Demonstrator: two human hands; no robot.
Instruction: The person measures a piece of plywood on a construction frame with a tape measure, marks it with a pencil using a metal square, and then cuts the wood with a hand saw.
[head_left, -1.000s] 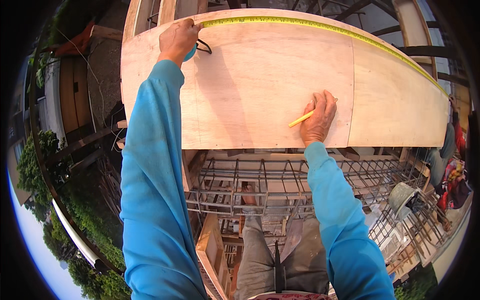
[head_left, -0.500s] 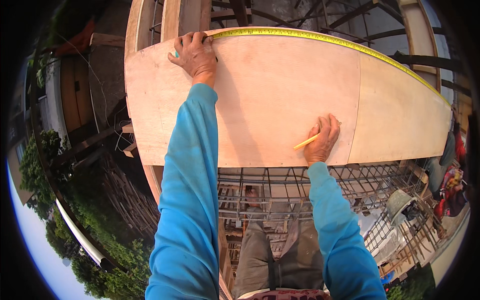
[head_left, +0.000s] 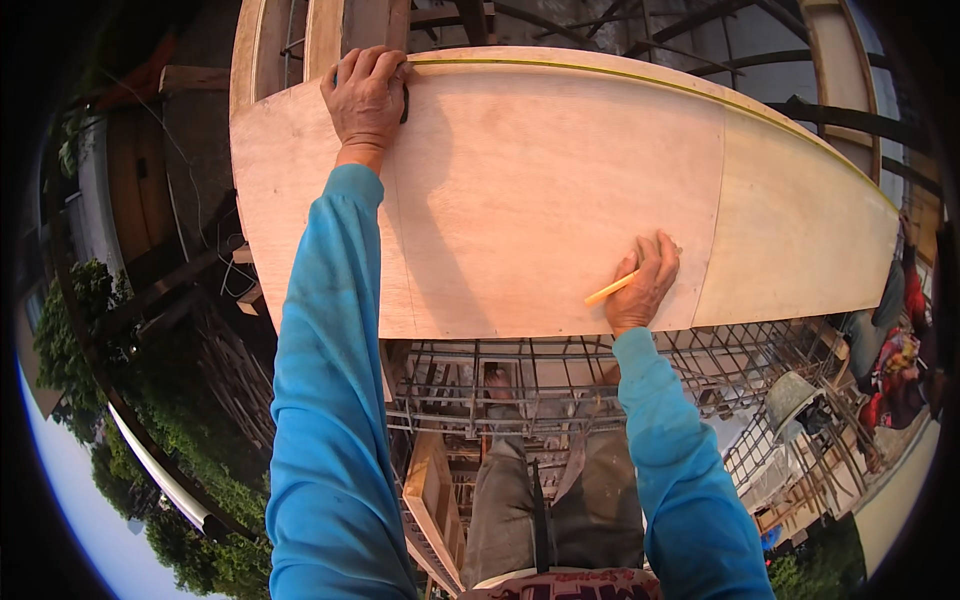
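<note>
A large plywood sheet (head_left: 560, 190) lies in front of me, with a seam near its right side. At its far left edge my left hand (head_left: 366, 98) is closed around a tape measure, whose dark case (head_left: 405, 103) shows only in part beside the fingers. From there the yellow tape blade (head_left: 600, 71) stretches along the sheet's far edge to its right end, turned so that only a thin strip shows. My right hand (head_left: 645, 282) rests on the plywood near the seam, its fingers closed around a yellow pencil (head_left: 610, 287) that points to the left.
Below the near edge runs a rebar cage (head_left: 500, 385), with my legs beneath. Timber framing (head_left: 325, 40) stands behind the far left corner. A pale bucket-like container (head_left: 792, 402) and another person's red clothing (head_left: 885, 370) are at the right. Trees (head_left: 75, 330) appear lower left.
My left hand has shifted left and slightly away with the tape case. The blade has twisted from face-up to nearly edge-on. My right hand and the pencil have barely moved.
</note>
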